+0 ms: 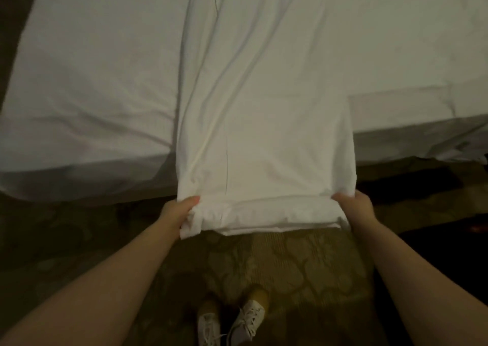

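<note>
A long folded white sheet (264, 113) lies lengthwise across the white-covered bed (87, 81) and runs off its near edge toward me. My left hand (179, 209) grips the sheet's near left corner, with bunched cloth in its fingers. At the near right corner, my right hand (355, 205) grips the cloth the same way. The sheet's near end is folded over itself between my hands and hangs above the floor.
The bed's near edge (79, 171) runs across the view just beyond my hands. Patterned carpet (290, 271) covers the floor below. My feet in white shoes (232, 322) stand on it. A dark area (422, 187) lies at the right under the bed's edge.
</note>
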Demonstrator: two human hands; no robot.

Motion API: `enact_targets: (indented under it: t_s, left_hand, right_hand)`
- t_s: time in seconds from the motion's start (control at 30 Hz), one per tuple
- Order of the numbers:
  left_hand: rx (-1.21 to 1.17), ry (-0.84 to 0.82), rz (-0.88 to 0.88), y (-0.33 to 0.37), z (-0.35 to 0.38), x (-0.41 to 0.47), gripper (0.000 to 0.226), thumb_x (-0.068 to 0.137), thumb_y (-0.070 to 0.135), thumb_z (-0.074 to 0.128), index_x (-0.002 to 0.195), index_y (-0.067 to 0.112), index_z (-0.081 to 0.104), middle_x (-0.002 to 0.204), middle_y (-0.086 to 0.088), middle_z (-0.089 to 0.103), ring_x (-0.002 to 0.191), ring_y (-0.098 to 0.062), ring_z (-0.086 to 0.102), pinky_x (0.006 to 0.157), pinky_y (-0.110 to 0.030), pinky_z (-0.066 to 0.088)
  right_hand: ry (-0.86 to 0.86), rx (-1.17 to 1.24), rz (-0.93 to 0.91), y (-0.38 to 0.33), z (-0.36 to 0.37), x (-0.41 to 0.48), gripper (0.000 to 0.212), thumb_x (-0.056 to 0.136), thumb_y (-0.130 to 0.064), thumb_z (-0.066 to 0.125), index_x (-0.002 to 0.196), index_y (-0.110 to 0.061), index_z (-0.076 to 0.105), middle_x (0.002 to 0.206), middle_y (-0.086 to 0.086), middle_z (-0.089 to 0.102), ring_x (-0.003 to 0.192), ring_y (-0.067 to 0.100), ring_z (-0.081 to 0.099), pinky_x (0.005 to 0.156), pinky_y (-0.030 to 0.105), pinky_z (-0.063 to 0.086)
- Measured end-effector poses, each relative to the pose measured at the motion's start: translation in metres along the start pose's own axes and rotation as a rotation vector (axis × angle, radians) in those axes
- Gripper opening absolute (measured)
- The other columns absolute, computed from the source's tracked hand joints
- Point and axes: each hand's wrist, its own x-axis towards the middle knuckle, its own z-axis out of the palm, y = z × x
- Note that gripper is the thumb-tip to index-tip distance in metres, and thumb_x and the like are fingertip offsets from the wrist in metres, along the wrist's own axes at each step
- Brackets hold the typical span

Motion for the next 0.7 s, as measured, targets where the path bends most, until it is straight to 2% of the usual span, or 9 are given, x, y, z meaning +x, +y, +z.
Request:
enact_targets:
  t_s: [0.17, 0.27, 0.33, 0.37, 0.43, 0.5, 0.53, 0.6, 0.7]
  left_hand:
    - [-0.142, -0.124, 0.062, 0.006, -0.019, -0.028, 0.060, 0.082, 0.016, 0.069, 0.136, 0.007, 0.044, 0.124, -0.015, 0.056, 0.107, -0.030, 0.057, 0.086, -0.040, 0.049]
    - [-0.032, -0.096, 0.230, 0.027, -0.031, -0.066, 0.068, 0.084, 0.014, 0.066, 0.143, 0.019, 0.032, 0.136, -0.009, 0.046, 0.114, -0.028, 0.051, 0.096, -0.044, 0.045]
    - [0.047, -0.082, 0.401, 0.040, -0.037, -0.098, 0.074, 0.089, 0.015, 0.061, 0.147, 0.030, 0.019, 0.145, -0.004, 0.034, 0.123, -0.026, 0.044, 0.102, -0.045, 0.040]
    - [0.060, -0.096, 0.479, 0.047, -0.041, -0.113, 0.074, 0.092, 0.017, 0.058, 0.148, 0.034, 0.014, 0.146, 0.000, 0.030, 0.125, -0.024, 0.040, 0.102, -0.043, 0.038]
    - [0.070, -0.138, 0.585, 0.060, -0.048, -0.145, 0.059, 0.095, 0.016, 0.052, 0.144, 0.037, 0.026, 0.136, 0.006, 0.032, 0.119, -0.018, 0.041, 0.098, -0.035, 0.038]
    - [0.135, -0.130, 0.632, 0.068, -0.053, -0.174, 0.028, 0.096, 0.014, 0.050, 0.114, 0.033, 0.059, 0.127, 0.003, 0.044, 0.100, -0.014, 0.049, 0.088, -0.029, 0.042]
    - [0.152, -0.112, 0.640, 0.071, -0.055, -0.188, 0.023, 0.095, 0.012, 0.050, 0.097, 0.030, 0.064, 0.119, -0.001, 0.050, 0.089, -0.012, 0.050, 0.080, -0.026, 0.043]
    - [0.129, -0.118, 0.613, 0.076, -0.059, -0.220, 0.023, 0.093, 0.009, 0.052, 0.081, 0.025, 0.063, 0.103, -0.005, 0.055, 0.080, -0.012, 0.050, 0.070, -0.024, 0.042]
    - [0.096, -0.157, 0.640, 0.084, -0.070, -0.275, 0.017, 0.092, 0.009, 0.055, 0.083, 0.021, 0.064, 0.100, -0.006, 0.057, 0.088, -0.016, 0.052, 0.073, -0.024, 0.045]
  right_hand:
    - [0.102, 0.051, -0.172, -0.005, -0.016, -0.042, 0.049, 0.090, -0.021, 0.059, 0.134, -0.014, 0.039, 0.113, 0.002, 0.050, 0.089, 0.017, 0.052, 0.074, 0.035, 0.045]
    - [0.091, 0.050, -0.301, -0.020, -0.032, -0.075, 0.063, 0.090, -0.021, 0.060, 0.144, -0.029, 0.029, 0.121, -0.005, 0.045, 0.092, 0.018, 0.054, 0.067, 0.032, 0.048]
    - [0.089, 0.034, -0.383, -0.033, -0.039, -0.095, 0.057, 0.092, -0.019, 0.058, 0.141, -0.036, 0.034, 0.112, -0.008, 0.050, 0.077, 0.015, 0.056, 0.053, 0.024, 0.048]
    - [0.078, 0.050, -0.402, -0.040, -0.044, -0.103, 0.048, 0.093, -0.018, 0.057, 0.135, -0.035, 0.043, 0.099, -0.006, 0.056, 0.063, 0.012, 0.053, 0.045, 0.020, 0.044]
    - [0.043, 0.090, -0.406, -0.052, -0.054, -0.120, 0.027, 0.094, -0.016, 0.057, 0.119, -0.022, 0.061, 0.074, -0.002, 0.054, 0.044, 0.008, 0.043, 0.036, 0.018, 0.037]
    - [0.028, 0.106, -0.390, -0.060, -0.067, -0.137, 0.017, 0.093, -0.015, 0.058, 0.108, -0.014, 0.067, 0.070, 0.000, 0.052, 0.046, 0.009, 0.042, 0.041, 0.020, 0.037]
    - [0.024, 0.127, -0.377, -0.063, -0.075, -0.147, 0.016, 0.093, -0.016, 0.058, 0.106, -0.013, 0.068, 0.073, 0.000, 0.053, 0.051, 0.011, 0.042, 0.046, 0.021, 0.038]
    - [-0.007, 0.193, -0.349, -0.071, -0.093, -0.169, 0.016, 0.093, -0.017, 0.057, 0.105, -0.015, 0.068, 0.077, 0.000, 0.054, 0.061, 0.013, 0.043, 0.047, 0.021, 0.041]
    - [-0.082, 0.319, -0.371, -0.086, -0.123, -0.207, 0.012, 0.092, -0.017, 0.058, 0.100, -0.018, 0.068, 0.081, 0.003, 0.054, 0.067, 0.014, 0.044, 0.039, 0.013, 0.040]
